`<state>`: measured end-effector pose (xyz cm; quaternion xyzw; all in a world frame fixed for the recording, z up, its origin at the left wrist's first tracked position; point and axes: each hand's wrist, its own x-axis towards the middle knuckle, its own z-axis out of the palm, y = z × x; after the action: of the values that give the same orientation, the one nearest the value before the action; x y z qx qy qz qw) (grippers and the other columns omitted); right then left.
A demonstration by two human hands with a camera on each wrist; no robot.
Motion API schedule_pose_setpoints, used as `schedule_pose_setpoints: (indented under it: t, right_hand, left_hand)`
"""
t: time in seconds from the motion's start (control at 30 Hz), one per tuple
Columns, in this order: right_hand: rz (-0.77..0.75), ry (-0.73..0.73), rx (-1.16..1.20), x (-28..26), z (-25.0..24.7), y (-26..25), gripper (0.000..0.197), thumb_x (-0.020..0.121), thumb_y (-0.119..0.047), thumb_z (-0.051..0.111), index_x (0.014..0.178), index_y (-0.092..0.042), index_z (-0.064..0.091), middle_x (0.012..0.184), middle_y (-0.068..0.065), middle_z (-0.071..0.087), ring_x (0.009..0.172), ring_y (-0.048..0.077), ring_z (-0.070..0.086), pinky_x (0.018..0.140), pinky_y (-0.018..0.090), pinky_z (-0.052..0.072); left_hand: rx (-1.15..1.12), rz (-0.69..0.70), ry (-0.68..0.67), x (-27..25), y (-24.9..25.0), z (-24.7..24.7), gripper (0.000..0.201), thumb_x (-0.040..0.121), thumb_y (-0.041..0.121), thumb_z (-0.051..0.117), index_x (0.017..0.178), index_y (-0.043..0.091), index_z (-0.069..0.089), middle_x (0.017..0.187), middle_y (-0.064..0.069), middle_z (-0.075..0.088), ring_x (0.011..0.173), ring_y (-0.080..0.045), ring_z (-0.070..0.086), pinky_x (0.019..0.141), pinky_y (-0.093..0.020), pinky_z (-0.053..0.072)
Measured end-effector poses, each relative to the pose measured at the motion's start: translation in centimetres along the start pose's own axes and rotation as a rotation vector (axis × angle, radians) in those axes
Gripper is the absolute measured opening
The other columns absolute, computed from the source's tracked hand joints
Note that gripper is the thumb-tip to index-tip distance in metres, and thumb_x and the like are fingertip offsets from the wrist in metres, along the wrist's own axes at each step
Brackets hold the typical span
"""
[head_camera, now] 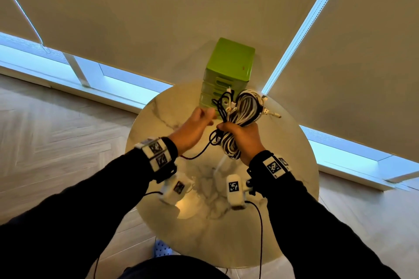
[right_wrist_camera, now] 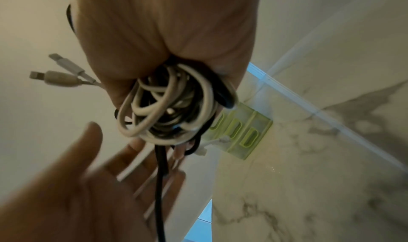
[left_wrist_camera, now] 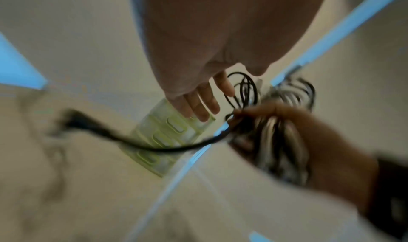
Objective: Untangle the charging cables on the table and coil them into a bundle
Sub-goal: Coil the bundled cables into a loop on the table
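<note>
My right hand (head_camera: 237, 131) grips a coiled bundle of white and black charging cables (head_camera: 246, 106) above the round marble table (head_camera: 226, 229). In the right wrist view the loops of the cable bundle (right_wrist_camera: 167, 106) bulge out of the fist of my right hand (right_wrist_camera: 167, 36), and two white plugs (right_wrist_camera: 59, 75) stick out to the left. One loose black cable (head_camera: 199, 153) trails from the bundle down to the left. My left hand (head_camera: 203, 118) hovers just left of the bundle, fingers straight, holding nothing. Its palm (right_wrist_camera: 88, 184) faces the hanging black cable (right_wrist_camera: 160, 184).
A green plastic drawer box (head_camera: 229, 68) stands at the table's far edge, just behind the bundle. Window blinds hang behind it. Wooden floor surrounds the table on both sides.
</note>
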<state>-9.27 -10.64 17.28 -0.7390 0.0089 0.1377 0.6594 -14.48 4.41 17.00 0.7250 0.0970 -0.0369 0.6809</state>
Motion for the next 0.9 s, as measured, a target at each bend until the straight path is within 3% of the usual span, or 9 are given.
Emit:
schedule_pose_setpoints:
  t: [0.07,0.13,0.2,0.27,0.37,0.5,0.7,0.8,0.9]
  right_hand:
    - [0.082,0.02,0.121,0.2,-0.5,0.0,0.033,0.069,-0.002,0.079,0.097,0.01,0.067,0.092,0.028,0.071,0.083,0.041,0.07,0.078,0.066,0.055]
    - [0.125,0.007,0.221,0.1,-0.8,-0.1,0.034,0.072,0.001,0.075,0.101,0.016,0.064,0.095,0.032,0.069,0.081,0.041,0.068,0.081,0.068,0.053]
    - [0.137,-0.019,0.305,0.0,-0.7,-0.2,0.033,0.076,0.001,0.072,0.103,0.018,0.062,0.096,0.031,0.069,0.083,0.04,0.067,0.085,0.066,0.053]
    - [0.149,-0.054,0.409,-0.2,-0.7,-0.1,0.036,0.079,-0.002,0.069,0.106,0.021,0.06,0.101,0.033,0.065,0.087,0.04,0.064,0.085,0.059,0.056]
    - [0.168,-0.135,0.561,-0.5,-0.4,-0.2,0.033,0.082,-0.009,0.065,0.104,0.015,0.063,0.106,0.028,0.063,0.09,0.034,0.064,0.076,0.043,0.057]
    - [0.206,-0.282,0.703,-0.6,-0.6,0.0,0.013,0.087,-0.01,0.055,0.093,-0.001,0.063,0.107,0.017,0.066,0.094,0.029,0.066,0.08,0.044,0.054]
    - [0.194,-0.413,0.779,-1.5,-1.4,-0.4,0.024,0.084,-0.014,0.049,0.074,-0.007,0.069,0.083,0.01,0.069,0.087,0.025,0.068,0.075,0.037,0.057]
    - [0.202,-0.429,0.698,-1.4,-2.1,-0.4,0.012,0.072,-0.018,0.065,0.072,-0.006,0.063,0.074,0.01,0.064,0.081,0.026,0.066,0.074,0.036,0.058]
    - [0.212,-0.412,0.634,-0.7,-3.0,0.0,0.024,0.064,-0.013,0.074,0.077,-0.004,0.056,0.075,0.01,0.055,0.076,0.025,0.059,0.077,0.037,0.056]
  left_hand:
    - [0.253,0.045,-0.162,-1.3,-1.8,0.0,0.035,0.107,0.042,0.036,0.122,0.012,0.041,0.117,0.0,0.057,0.095,-0.005,0.06,0.082,-0.025,0.045]
    - [0.258,0.018,-0.228,-2.2,-3.3,0.3,0.031,0.108,0.04,0.033,0.117,0.013,0.044,0.114,-0.002,0.06,0.078,-0.012,0.066,0.068,-0.024,0.048]
    - [0.208,0.02,-0.197,-2.3,-4.1,0.7,0.03,0.108,0.039,0.031,0.11,0.015,0.048,0.106,-0.002,0.063,0.058,-0.014,0.058,0.055,-0.023,0.044]
    - [0.127,0.062,-0.145,-2.1,-4.2,1.1,0.028,0.109,0.035,0.032,0.099,0.015,0.049,0.092,-0.001,0.062,0.05,-0.012,0.042,0.051,-0.026,0.037]
    - [0.035,0.085,-0.11,-1.8,-3.8,1.0,0.032,0.11,0.031,0.032,0.095,0.011,0.053,0.082,-0.001,0.058,0.05,-0.007,0.034,0.05,-0.022,0.032]
    - [0.016,0.004,-0.15,-1.8,-3.2,0.0,0.046,0.104,0.048,0.037,0.095,0.012,0.065,0.074,0.0,0.056,0.05,-0.006,0.035,0.049,-0.016,0.031]
    - [0.027,-0.1,-0.192,-2.1,-2.6,-0.5,0.053,0.084,0.063,0.051,0.084,0.014,0.069,0.054,0.012,0.041,0.05,-0.007,0.031,0.051,-0.02,0.029]
    - [0.23,-0.071,-0.182,-1.8,-2.9,-1.6,0.048,0.079,0.064,0.061,0.072,0.017,0.069,0.06,0.008,0.05,0.057,-0.008,0.041,0.059,-0.022,0.038]
    - [0.317,-0.052,-0.122,-1.5,-3.6,-3.2,0.036,0.083,0.053,0.071,0.07,0.02,0.07,0.064,0.005,0.058,0.059,-0.006,0.05,0.062,-0.022,0.044]
